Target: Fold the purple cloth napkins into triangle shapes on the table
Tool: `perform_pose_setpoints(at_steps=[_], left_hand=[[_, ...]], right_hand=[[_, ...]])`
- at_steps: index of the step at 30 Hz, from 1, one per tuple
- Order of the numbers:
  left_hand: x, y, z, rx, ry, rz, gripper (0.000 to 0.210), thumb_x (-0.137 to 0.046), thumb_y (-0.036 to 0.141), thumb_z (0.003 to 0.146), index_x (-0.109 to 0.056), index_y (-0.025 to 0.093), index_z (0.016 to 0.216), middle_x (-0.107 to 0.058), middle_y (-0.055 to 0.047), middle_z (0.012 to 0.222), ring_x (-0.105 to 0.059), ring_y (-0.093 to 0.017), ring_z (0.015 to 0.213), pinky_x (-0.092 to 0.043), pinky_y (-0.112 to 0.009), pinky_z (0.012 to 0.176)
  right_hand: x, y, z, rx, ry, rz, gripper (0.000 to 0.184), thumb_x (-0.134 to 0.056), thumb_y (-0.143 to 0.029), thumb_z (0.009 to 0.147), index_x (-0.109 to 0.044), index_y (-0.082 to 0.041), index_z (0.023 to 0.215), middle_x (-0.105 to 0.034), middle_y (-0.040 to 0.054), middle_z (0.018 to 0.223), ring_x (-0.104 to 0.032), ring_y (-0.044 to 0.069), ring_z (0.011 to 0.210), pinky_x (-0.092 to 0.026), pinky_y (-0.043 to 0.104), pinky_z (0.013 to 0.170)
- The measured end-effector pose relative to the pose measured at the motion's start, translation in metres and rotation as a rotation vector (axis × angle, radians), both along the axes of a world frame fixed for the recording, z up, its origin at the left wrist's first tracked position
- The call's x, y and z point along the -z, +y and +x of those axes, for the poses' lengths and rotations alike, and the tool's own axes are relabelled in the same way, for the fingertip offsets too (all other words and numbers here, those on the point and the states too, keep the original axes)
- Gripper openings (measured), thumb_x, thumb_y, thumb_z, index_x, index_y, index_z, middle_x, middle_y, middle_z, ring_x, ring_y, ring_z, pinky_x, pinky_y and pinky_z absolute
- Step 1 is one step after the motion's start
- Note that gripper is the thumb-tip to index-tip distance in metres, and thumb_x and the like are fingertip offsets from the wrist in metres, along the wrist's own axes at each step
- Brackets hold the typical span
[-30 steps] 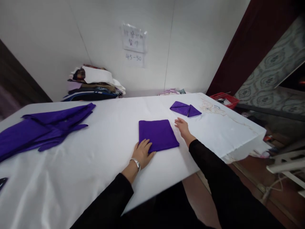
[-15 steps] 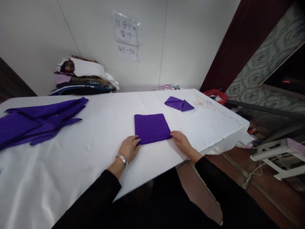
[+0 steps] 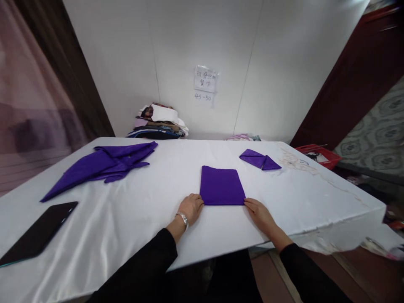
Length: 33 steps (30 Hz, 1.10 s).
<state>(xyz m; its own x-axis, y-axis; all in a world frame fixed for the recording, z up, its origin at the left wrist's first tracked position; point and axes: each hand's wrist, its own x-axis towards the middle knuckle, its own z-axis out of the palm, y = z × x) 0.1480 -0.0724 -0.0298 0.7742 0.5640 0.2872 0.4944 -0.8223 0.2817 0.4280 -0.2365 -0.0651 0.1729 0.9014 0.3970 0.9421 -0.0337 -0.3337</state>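
Note:
A purple cloth napkin [image 3: 222,187], folded into a flat square, lies on the white tablecloth in front of me. My left hand [image 3: 191,208], with a silver bracelet at the wrist, pinches its near left corner. At the near right corner, the fingers of my right hand [image 3: 259,214] are closed on the edge. Beyond it to the right rests a second purple napkin [image 3: 260,160], folded into a pointed shape. Loose purple cloths [image 3: 104,164] lie in a heap to the left.
A dark tablet [image 3: 38,231] lies at the table's left front. Folded clothes [image 3: 162,122] are stacked by the wall, below a paper sign [image 3: 205,80]. A red basket [image 3: 328,158] stands past the right end of the white tablecloth [image 3: 151,227].
My view has swung left, bringing the tablet into sight. The square napkin's near edge now runs straighter across the view. Both hands remain at its near corners.

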Motion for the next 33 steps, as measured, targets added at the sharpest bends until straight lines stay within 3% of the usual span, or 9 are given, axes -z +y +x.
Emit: perform_pose_setpoints(at_steps=[4, 7, 11, 15, 19, 22, 26, 33], left_hand=[[-0.007, -0.009, 0.014, 0.000, -0.057, 0.032, 0.026, -0.043, 0.033, 0.088, -0.067, 0.022, 0.094, -0.063, -0.006, 0.104, -0.053, -0.021, 0.100, -0.043, -0.038, 0.089], [-0.011, -0.012, 0.033, 0.098, -0.044, 0.049, 0.034, -0.041, 0.038, 0.089, -0.060, 0.020, 0.111, -0.056, -0.008, 0.123, -0.046, -0.022, 0.117, -0.033, -0.040, 0.102], [-0.001, -0.008, 0.051, 0.136, 0.083, -0.029, 0.053, -0.037, 0.049, 0.088, -0.047, 0.016, 0.129, -0.037, -0.011, 0.143, -0.026, -0.027, 0.134, -0.019, -0.047, 0.110], [0.015, -0.001, 0.055, 0.096, 0.172, -0.127, 0.071, -0.031, 0.062, 0.085, -0.038, 0.014, 0.136, -0.029, -0.013, 0.147, -0.019, -0.028, 0.136, -0.015, -0.048, 0.110], [0.016, -0.001, 0.053, 0.118, 0.147, -0.126, 0.072, -0.032, 0.063, 0.084, -0.032, 0.018, 0.140, -0.028, -0.010, 0.148, -0.017, -0.028, 0.137, -0.012, -0.048, 0.111], [0.012, -0.004, 0.051, 0.115, 0.110, -0.140, 0.071, -0.036, 0.063, 0.082, -0.032, 0.021, 0.140, -0.033, -0.008, 0.146, -0.019, -0.029, 0.136, -0.014, -0.047, 0.111], [0.014, -0.004, 0.049, 0.119, 0.096, -0.182, 0.075, -0.034, 0.065, 0.081, -0.030, 0.020, 0.140, -0.035, -0.010, 0.144, -0.022, -0.030, 0.135, -0.013, -0.049, 0.110], [0.018, -0.002, 0.053, 0.123, 0.164, -0.240, 0.085, -0.027, 0.073, 0.078, -0.028, 0.016, 0.141, -0.023, -0.013, 0.149, -0.010, -0.031, 0.138, -0.008, -0.052, 0.110]], right_hand=[[-0.004, -0.005, -0.003, -0.026, 0.014, -0.001, 0.033, -0.041, -0.028, 0.088, -0.066, -0.024, 0.110, -0.062, 0.0073, 0.117, -0.055, 0.024, 0.111, -0.044, 0.046, 0.097], [-0.010, -0.007, -0.001, -0.051, -0.008, -0.046, 0.033, -0.041, -0.029, 0.088, -0.065, -0.023, 0.110, -0.062, 0.0084, 0.118, -0.054, 0.024, 0.113, -0.043, 0.046, 0.098], [-0.029, 0.003, -0.003, -0.080, -0.037, -0.074, 0.033, -0.046, -0.032, 0.086, -0.065, -0.020, 0.111, -0.060, 0.0105, 0.121, -0.046, 0.028, 0.122, -0.037, 0.050, 0.101], [-0.058, 0.042, -0.034, -0.194, 0.031, -0.098, 0.040, -0.043, -0.038, 0.089, -0.056, -0.019, 0.123, -0.050, 0.0096, 0.132, -0.036, 0.025, 0.129, -0.030, 0.048, 0.105], [-0.072, 0.100, -0.082, -0.406, 0.041, -0.284, 0.048, -0.037, -0.041, 0.091, -0.041, -0.022, 0.135, -0.035, 0.0063, 0.144, -0.023, 0.023, 0.136, -0.018, 0.045, 0.110], [-0.067, 0.143, -0.102, -0.515, 0.014, -0.413, 0.055, -0.036, -0.047, 0.091, -0.034, -0.021, 0.139, -0.025, 0.0063, 0.148, -0.015, 0.022, 0.138, -0.012, 0.042, 0.111], [-0.052, 0.187, -0.100, -0.557, -0.019, -0.522, 0.063, -0.032, -0.055, 0.090, -0.028, -0.020, 0.142, -0.019, 0.0071, 0.150, -0.010, 0.022, 0.139, -0.007, 0.043, 0.111], [-0.039, 0.238, -0.085, -0.525, -0.099, -0.510, 0.065, -0.024, -0.058, 0.090, -0.019, -0.022, 0.144, -0.013, 0.0043, 0.151, -0.006, 0.020, 0.139, -0.002, 0.041, 0.111]])
